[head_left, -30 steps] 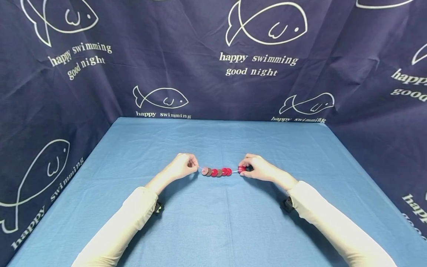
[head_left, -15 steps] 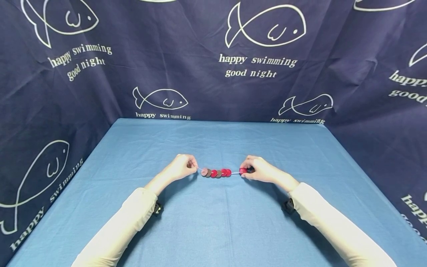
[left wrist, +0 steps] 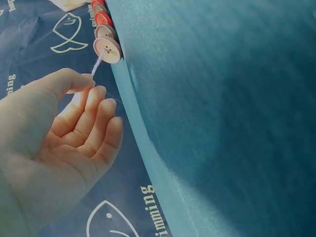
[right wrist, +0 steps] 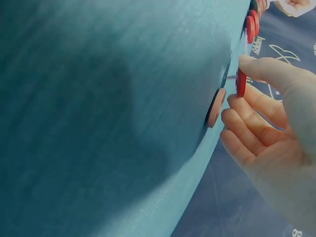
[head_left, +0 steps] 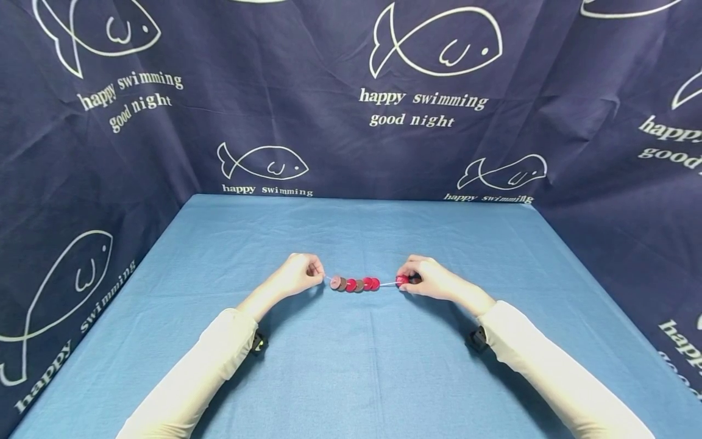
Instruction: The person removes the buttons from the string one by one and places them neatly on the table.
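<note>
A row of threaded buttons (head_left: 351,285) in pink, brown and red lies between the two hands in the head view. My left hand (head_left: 300,273) pinches the thin pale string (left wrist: 98,64) between thumb and forefinger, close to a pale pink button (left wrist: 107,50) at that end. On the other side, my right hand (head_left: 430,278) pinches a red button (right wrist: 241,83) between thumb and fingers, apart from the row. The string runs taut from the row to this button. Near those fingertips, a brownish button (right wrist: 216,108) stands tilted at the cloth; whether it is threaded I cannot tell.
A blue cloth (head_left: 329,366) covers the table. Dark blue curtains (head_left: 340,91) printed with white fish and words hang behind and at both sides. Small black devices sit at both wrists under the sleeves (head_left: 537,360).
My right hand has shifted slightly to the right with the red button, widening the gap to the row. The left hand has stayed almost still, still pinching the string.
</note>
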{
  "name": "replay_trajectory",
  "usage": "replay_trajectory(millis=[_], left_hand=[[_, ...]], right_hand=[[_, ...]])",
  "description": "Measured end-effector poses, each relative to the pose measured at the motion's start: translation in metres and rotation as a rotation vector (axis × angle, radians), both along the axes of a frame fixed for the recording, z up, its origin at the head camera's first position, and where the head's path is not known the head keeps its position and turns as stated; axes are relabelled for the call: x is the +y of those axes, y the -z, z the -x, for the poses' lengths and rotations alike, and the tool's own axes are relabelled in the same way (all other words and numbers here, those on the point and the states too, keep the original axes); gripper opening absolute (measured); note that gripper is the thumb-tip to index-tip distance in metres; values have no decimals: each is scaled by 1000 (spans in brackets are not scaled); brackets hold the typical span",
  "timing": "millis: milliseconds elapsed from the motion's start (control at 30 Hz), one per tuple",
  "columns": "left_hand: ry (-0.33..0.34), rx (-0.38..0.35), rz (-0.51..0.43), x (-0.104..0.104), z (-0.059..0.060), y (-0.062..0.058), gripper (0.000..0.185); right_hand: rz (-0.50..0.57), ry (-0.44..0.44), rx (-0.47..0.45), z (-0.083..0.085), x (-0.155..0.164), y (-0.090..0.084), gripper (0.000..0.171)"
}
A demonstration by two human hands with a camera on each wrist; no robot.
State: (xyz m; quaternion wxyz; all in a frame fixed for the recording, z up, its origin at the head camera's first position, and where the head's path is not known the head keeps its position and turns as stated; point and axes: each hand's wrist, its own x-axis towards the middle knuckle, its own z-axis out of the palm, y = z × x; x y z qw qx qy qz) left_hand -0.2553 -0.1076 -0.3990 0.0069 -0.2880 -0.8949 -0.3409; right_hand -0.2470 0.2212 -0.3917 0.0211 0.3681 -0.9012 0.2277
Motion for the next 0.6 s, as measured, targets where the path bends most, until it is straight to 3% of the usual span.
replay_trajectory(millis=[600], left_hand=[[3,-11,-3,0,0,0,5]], right_hand=[[17,7,28,-3,6,-3,14]])
